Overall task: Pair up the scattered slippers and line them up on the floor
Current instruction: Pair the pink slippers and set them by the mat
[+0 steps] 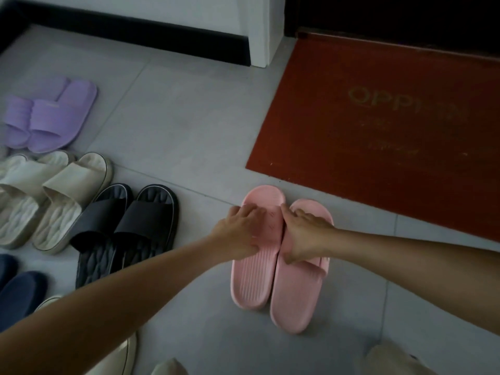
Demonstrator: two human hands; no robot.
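Each grip is closed on a pink slipper at lower centre of the frame: left hand (243,234) on the left slipper (257,255), right hand (303,236) on the right slipper (300,288), both touching on the floor (176,117). The heels sit uneven; a careless shove could leave the pair crooked or off the row by the black pair (127,231).

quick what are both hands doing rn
Left hand: closed on the left pink slipper.
Right hand: closed on the right pink slipper.
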